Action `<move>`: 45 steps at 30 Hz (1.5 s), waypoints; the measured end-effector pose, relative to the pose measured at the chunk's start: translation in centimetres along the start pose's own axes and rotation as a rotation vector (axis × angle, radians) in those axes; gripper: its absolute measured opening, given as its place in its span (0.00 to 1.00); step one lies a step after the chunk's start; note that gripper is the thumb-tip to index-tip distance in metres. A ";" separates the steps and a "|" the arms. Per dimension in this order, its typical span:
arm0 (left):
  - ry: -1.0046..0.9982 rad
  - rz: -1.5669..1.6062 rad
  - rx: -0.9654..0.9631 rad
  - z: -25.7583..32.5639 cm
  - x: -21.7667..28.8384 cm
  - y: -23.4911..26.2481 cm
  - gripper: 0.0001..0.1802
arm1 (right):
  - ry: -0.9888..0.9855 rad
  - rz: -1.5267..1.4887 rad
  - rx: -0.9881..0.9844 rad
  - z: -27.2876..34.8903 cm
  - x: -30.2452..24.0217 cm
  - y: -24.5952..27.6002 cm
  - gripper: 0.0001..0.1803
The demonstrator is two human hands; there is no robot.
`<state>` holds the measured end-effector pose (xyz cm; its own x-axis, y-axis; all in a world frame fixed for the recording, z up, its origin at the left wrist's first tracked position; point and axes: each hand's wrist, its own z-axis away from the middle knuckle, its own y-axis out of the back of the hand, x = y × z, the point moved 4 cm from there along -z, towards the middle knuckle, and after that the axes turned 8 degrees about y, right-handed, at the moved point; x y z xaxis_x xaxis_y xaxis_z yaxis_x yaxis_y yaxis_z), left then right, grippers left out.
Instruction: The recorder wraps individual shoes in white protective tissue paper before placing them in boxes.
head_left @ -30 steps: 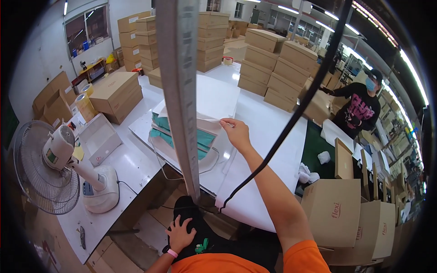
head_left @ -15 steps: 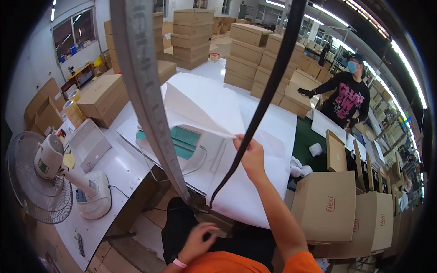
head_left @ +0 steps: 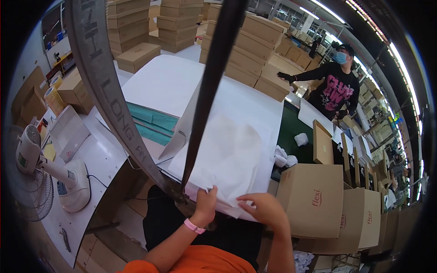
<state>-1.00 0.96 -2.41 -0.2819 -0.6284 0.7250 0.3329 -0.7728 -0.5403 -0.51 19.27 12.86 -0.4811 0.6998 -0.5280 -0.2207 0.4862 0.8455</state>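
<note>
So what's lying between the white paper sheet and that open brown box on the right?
In the head view, crumpled white paper wads lie on a dark green surface between the sheet and the open box.

Bright overhead strip lights (head_left: 318,10), soft shadows, heavy fisheye bending, dark rim

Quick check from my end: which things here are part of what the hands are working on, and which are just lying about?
In hand:
- white tissue paper sheet, its near edge pinched by both hands
- left hand
- right hand
- stack of white sheets beside it on the table

Lying about:
- desk fan
- brown carton
- crumpled paper wads
- teal sheets
</note>
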 end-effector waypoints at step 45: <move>0.005 -0.326 -0.090 9.3 0.1 -2.2 0.20 | -0.017 -0.132 0.100 9.8 -3.4 -3.3 0.20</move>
<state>6.62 3.46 2.81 -0.3650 -0.3467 0.8640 0.1439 -0.9379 -0.3156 10.16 20.40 11.12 -0.4390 0.6346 -0.6361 -0.1947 0.6239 0.7569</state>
